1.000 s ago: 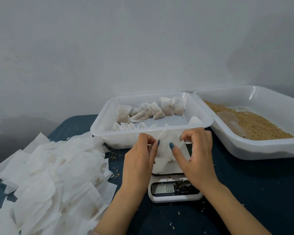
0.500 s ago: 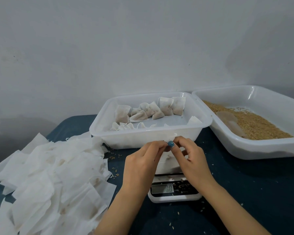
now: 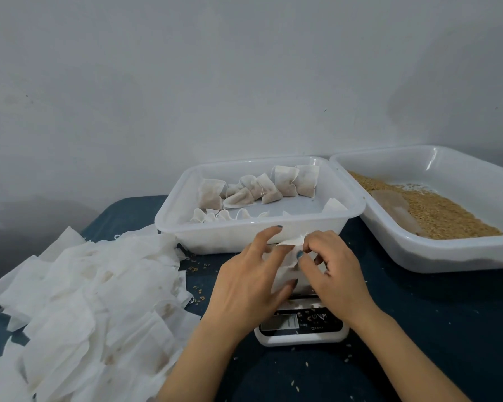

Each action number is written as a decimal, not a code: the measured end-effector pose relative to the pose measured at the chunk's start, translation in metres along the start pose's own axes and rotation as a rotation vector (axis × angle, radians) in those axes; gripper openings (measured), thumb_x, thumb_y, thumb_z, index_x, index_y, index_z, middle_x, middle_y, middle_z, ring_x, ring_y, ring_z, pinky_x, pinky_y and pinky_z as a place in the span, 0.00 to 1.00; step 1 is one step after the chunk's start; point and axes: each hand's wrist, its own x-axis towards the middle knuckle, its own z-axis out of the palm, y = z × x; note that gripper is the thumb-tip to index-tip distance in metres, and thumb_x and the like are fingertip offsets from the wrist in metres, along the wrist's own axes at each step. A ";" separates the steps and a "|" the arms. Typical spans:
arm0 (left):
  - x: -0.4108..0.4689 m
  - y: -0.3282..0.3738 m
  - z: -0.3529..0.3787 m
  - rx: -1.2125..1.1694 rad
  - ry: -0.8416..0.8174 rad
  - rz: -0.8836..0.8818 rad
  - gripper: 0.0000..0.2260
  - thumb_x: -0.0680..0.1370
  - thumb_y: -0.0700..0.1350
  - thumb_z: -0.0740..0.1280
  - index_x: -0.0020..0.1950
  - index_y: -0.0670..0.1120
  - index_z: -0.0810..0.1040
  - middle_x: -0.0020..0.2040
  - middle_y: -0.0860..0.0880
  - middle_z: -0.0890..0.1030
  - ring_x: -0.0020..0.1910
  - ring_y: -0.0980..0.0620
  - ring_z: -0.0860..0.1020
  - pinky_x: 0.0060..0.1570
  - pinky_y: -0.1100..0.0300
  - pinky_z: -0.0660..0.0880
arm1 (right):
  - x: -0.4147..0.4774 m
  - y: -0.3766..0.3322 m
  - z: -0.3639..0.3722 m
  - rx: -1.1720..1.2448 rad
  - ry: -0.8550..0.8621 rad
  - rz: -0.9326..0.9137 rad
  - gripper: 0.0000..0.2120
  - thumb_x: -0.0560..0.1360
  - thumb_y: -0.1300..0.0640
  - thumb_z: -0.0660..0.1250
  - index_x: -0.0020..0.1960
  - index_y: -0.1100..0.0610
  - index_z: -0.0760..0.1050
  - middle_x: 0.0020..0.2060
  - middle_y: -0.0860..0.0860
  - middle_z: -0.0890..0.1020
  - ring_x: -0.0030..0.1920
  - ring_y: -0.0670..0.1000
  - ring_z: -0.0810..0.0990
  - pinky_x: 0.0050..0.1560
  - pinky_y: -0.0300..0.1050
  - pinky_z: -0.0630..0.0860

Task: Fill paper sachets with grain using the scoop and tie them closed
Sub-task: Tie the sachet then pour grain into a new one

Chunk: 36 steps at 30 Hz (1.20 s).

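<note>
Above scale [image 3: 302,329], sachet [image 3: 290,243] in right hand [image 3: 333,271]

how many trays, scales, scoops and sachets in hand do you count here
trays: 2, the sachet tray and the grain tray
scale: 1
scoop: 1
held sachet: 1
total: 5

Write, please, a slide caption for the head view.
Left hand and right hand pinch a paper sachet over the digital scale, near the tray of tied sachets and the grain tray.
</note>
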 end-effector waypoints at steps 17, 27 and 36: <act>0.003 -0.004 -0.013 0.253 0.196 0.065 0.10 0.70 0.45 0.79 0.41 0.45 0.79 0.44 0.49 0.80 0.31 0.52 0.77 0.20 0.61 0.62 | -0.006 -0.004 -0.005 -0.408 0.118 -0.439 0.17 0.67 0.52 0.69 0.55 0.51 0.76 0.53 0.51 0.72 0.52 0.51 0.71 0.49 0.42 0.71; 0.003 -0.003 -0.008 -0.456 0.148 -0.083 0.33 0.68 0.57 0.77 0.67 0.53 0.65 0.66 0.55 0.72 0.61 0.60 0.75 0.56 0.69 0.71 | -0.002 0.002 -0.006 -0.201 0.015 -0.285 0.07 0.76 0.56 0.62 0.51 0.51 0.78 0.55 0.48 0.72 0.54 0.45 0.70 0.51 0.37 0.71; -0.001 -0.003 -0.002 -0.731 -0.184 -0.261 0.29 0.69 0.51 0.70 0.66 0.63 0.63 0.58 0.62 0.77 0.57 0.61 0.77 0.49 0.69 0.73 | -0.004 -0.003 -0.003 0.024 0.020 -0.202 0.08 0.74 0.55 0.64 0.48 0.52 0.81 0.53 0.44 0.68 0.58 0.46 0.68 0.59 0.33 0.65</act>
